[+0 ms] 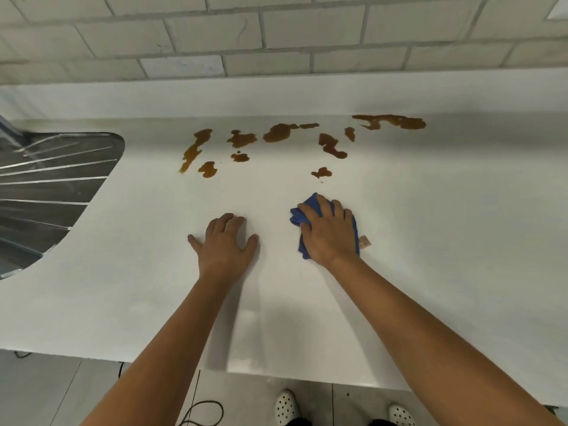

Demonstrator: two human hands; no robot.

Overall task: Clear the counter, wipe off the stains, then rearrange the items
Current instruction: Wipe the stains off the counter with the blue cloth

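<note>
Several brown stains [278, 132] spread across the far half of the white counter [123, 272], from the left blotch [193, 152] to the long streak [396, 121] at the right. My right hand [330, 233] presses flat on a crumpled blue cloth [299, 215] lying on the counter, just in front of the nearest small stain [321, 173]. Its fingers curl over the cloth's top edge. My left hand [224, 245] rests palm down on the bare counter to the left of the cloth, fingers spread, holding nothing.
A steel sink drainboard [52, 186] is set into the counter at the left. A white tiled wall [276, 35] rises behind a low upstand. The counter's front edge runs along the bottom, with the floor, a black cable [196, 407] and my shoes below.
</note>
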